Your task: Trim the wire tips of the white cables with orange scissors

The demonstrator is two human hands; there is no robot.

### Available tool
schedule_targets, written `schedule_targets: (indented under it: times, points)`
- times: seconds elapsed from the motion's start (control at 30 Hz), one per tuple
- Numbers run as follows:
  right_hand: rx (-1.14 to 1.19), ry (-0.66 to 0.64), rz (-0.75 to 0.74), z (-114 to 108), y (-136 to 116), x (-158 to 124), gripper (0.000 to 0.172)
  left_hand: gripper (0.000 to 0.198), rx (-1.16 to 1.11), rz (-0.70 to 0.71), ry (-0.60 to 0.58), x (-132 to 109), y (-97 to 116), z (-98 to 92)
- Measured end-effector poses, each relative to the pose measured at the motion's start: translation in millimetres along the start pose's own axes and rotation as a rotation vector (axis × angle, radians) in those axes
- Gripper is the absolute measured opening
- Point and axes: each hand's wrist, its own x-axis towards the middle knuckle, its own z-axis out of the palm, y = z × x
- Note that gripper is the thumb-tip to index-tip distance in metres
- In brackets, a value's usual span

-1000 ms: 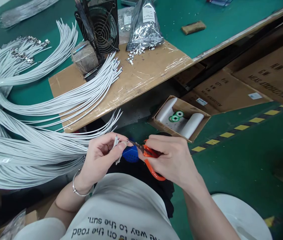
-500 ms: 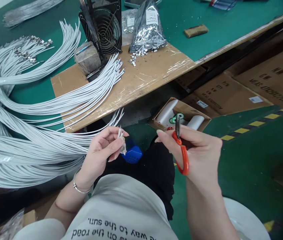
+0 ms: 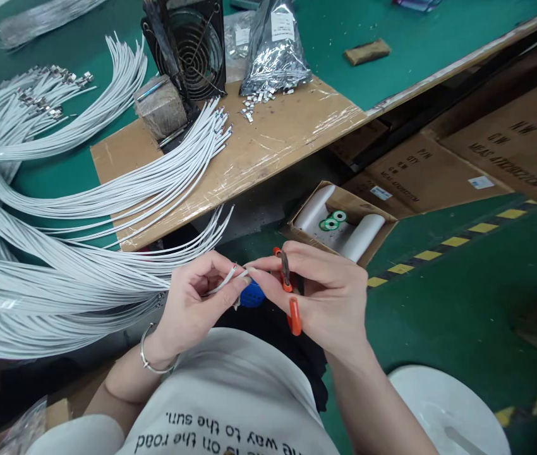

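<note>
My left hand (image 3: pixel 195 306) is closed around the end of a white cable (image 3: pixel 227 278), pinching it between thumb and index finger; a small whitish scrap shows below the thumb. My right hand (image 3: pixel 332 297) holds a pair of orange-handled scissors (image 3: pixel 294 316), whose dark blades point up beside the fingers. The thumb and index fingertips of that hand meet on the cable's tip, right against my left fingertips. Further white cables (image 3: pixel 83 284) run in thick bundles to the left of my left hand. What lies inside the left palm is hidden.
On the green table (image 3: pixel 420 44) stand a black fan (image 3: pixel 199 57), a grey block (image 3: pixel 160 110) and a silver bag (image 3: pixel 278 57) with small metal pieces spilled on a cardboard sheet (image 3: pixel 287 133). Below sit an open carton (image 3: pixel 377 249) with rolls, a blue basket (image 3: pixel 252 294) and a white stool (image 3: pixel 443 404).
My right hand has moved left with the scissors, and its fingertips now touch the cable end in my left hand. The view has shifted slightly.
</note>
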Motion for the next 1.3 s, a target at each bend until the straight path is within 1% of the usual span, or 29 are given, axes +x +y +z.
schedule_targets:
  times: [0.07,0.13,0.27,0.33,0.43,0.5,0.6,0.67,0.7,0.77,0.8,0.83,0.87,0.9,0.97,1.03,1.1,1.2,1.3]
  points:
    - [-0.008,0.025,-0.015,1,0,0,0.021,0.015,0.019,0.001,-0.004,-1,-1,0.8]
    - [0.003,0.049,0.002,0,1,0,0.025,0.014,0.016,-0.001,-0.010,-2,-1,1.0]
    - [0.079,0.112,0.092,-3,6,-1,0.017,0.013,-0.027,-0.015,0.004,-3,-1,-0.1]
    - [0.093,0.089,0.101,-5,9,-2,0.015,0.013,-0.051,-0.032,0.003,-4,0,-0.5]
    - [0.072,0.017,0.059,-4,11,-4,0.010,0.012,-0.081,-0.051,-0.017,-4,0,-0.6]
    - [0.047,0.012,0.006,-2,10,-4,0.009,0.012,-0.090,-0.067,-0.033,-4,-1,-0.7]
    - [-0.028,0.048,-0.091,2,8,-2,0.019,0.016,-0.096,-0.085,-0.065,-5,-1,-1.8]
    - [-0.061,0.104,-0.108,3,9,0,0.025,0.019,-0.102,-0.089,-0.084,-6,-1,-3.4]
    - [-0.054,0.157,-0.090,3,10,0,0.026,0.020,-0.110,-0.094,-0.089,-6,-1,-4.5]
    - [-0.001,0.289,-0.020,0,15,2,0.025,0.021,-0.145,-0.126,-0.097,-6,0,-7.2]
    - [0.027,0.336,0.022,-2,18,2,0.024,0.021,-0.170,-0.146,-0.101,-6,0,-8.6]
    - [0.047,0.354,0.059,-4,21,2,0.025,0.020,-0.194,-0.168,-0.106,-5,1,-10.0]
    - [0.051,0.336,0.085,-6,22,2,0.026,0.019,-0.213,-0.187,-0.107,-5,2,-11.2]
    - [0.042,0.287,0.100,-8,23,1,0.029,0.019,-0.223,-0.202,-0.106,-4,2,-12.1]
    - [0.000,0.135,0.103,-11,21,1,0.034,0.019,-0.221,-0.215,-0.103,-3,4,-13.0]
    - [-0.043,-0.015,0.085,-13,17,0,0.037,0.018,-0.214,-0.197,-0.111,-3,4,-12.7]
    - [-0.084,-0.114,0.078,-15,14,0,0.040,0.015,-0.217,-0.159,-0.118,-2,4,-11.7]
    - [-0.151,-0.174,0.072,-19,12,-1,0.044,0.011,-0.220,-0.131,-0.109,-2,3,-10.4]
    - [-0.180,-0.170,0.062,-25,12,-1,0.045,0.011,-0.162,-0.130,-0.123,0,1,-10.4]
